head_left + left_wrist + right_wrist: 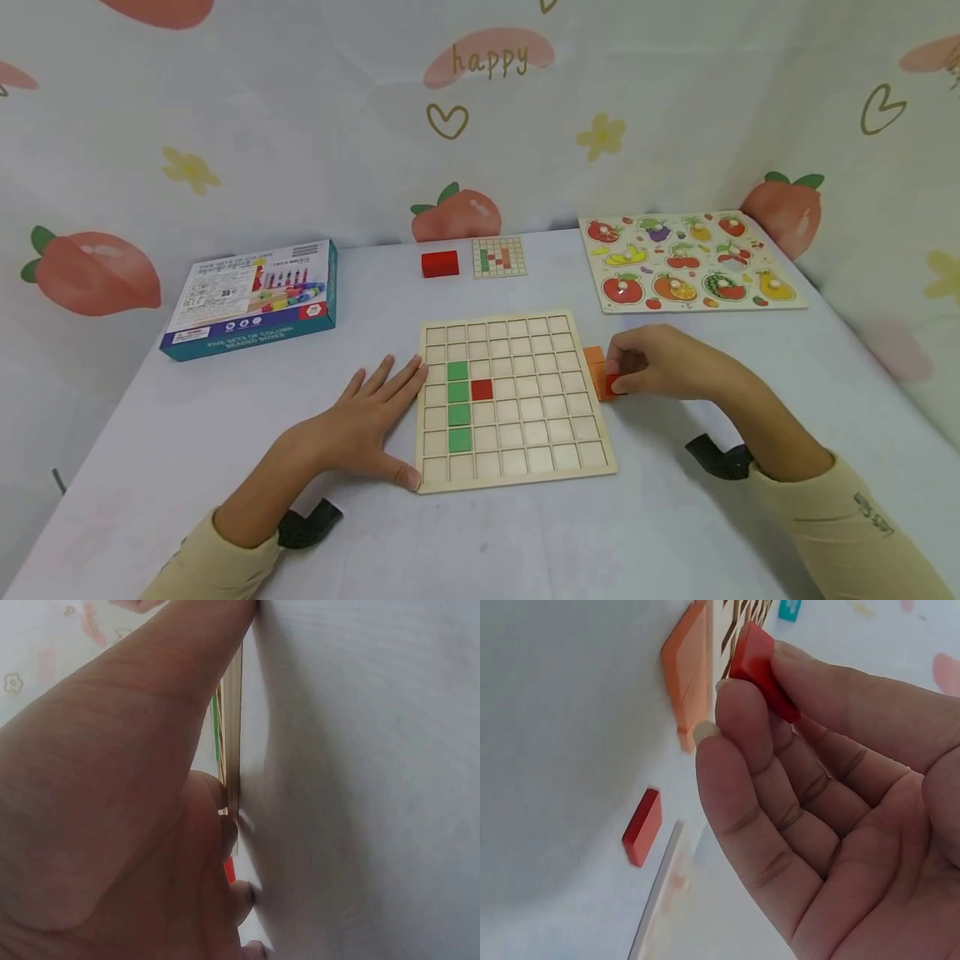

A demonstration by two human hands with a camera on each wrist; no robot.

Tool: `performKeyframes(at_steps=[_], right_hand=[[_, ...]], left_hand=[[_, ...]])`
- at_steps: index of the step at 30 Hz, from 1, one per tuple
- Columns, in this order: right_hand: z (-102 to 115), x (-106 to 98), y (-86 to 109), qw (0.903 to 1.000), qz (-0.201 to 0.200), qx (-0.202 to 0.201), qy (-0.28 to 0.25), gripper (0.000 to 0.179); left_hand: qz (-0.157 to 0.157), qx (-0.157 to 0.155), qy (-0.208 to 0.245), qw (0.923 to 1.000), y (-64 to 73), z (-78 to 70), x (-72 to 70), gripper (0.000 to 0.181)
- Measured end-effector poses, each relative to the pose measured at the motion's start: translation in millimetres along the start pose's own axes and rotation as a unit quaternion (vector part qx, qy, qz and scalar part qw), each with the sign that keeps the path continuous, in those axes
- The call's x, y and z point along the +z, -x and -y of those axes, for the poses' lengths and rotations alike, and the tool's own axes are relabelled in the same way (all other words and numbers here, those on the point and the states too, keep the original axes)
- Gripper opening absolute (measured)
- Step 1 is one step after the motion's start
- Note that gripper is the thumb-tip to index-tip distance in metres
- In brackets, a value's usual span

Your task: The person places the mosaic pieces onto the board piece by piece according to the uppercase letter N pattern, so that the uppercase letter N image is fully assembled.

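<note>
A wooden grid board (517, 482) lies flat on the table. Several green tiles (459, 414) fill part of one column, and a red tile (482, 389) sits just right of them. My left hand (367, 429) is spread against the board's left edge, thumb at the near corner. Beyond the right edge, my right hand (660, 362) pinches a red tile (759, 664) between thumb and fingers. Orange tiles (595, 357) lie beside the board there, partly covered by that hand. Another red piece (642, 828) rests on the table in the right wrist view.
At the back stand a red block (440, 264) and a small pattern card (499, 257) with a coloured grid. A boxed bead set (251, 296) lies at the back left. The fruit puzzle board (690, 262) occupies the back right, before a fabric backdrop (337, 125).
</note>
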State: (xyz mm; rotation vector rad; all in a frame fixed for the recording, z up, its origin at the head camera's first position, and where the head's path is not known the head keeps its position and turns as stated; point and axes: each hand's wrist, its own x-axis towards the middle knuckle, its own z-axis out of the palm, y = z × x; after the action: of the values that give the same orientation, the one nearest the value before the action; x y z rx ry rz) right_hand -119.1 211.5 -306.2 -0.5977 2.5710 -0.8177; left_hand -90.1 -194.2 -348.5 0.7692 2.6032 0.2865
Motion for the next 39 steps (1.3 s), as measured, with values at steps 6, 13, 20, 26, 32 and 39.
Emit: performKeyframes(at_steps=[6,13,20,26,32,39], right_hand=[[11.0,5.4,-0.6,0.9998,0.002,-0.018,-0.002,0.015],[19.2,10.6,-7.1,0.9992,0.011,-0.03,-0.023,0.015],[25.7,13.9,-14.5,0.9984,0.029,-0.033,-0.036,0.012],[30.0,18.3,-22.1,0.9975,0.037,-0.047,-0.037,0.009],[37.6,26.3,-32.5,0.997,0.045,-0.056,-0.032,0.011],[53.3,39.8,-44.6,0.9969,0.046,-0.062,-0.007,0.015]], left_hand=[[0.002,-0.005,-0.005,1.0,-1.2,0.0,-0.2,0.138],[-0.001,-0.003,-0.001,1.0,-0.7,0.5,0.9,0.138],[-0.002,0.0,-0.002,1.0,-0.4,0.6,0.7,0.137],[-0.003,0.001,0.0,1.0,0.3,0.4,-0.4,0.137],[0.001,-0.002,0.005,1.0,-0.3,1.0,0.1,0.137],[0.001,-0.001,-0.002,1.0,-0.6,1.0,0.8,0.138]])
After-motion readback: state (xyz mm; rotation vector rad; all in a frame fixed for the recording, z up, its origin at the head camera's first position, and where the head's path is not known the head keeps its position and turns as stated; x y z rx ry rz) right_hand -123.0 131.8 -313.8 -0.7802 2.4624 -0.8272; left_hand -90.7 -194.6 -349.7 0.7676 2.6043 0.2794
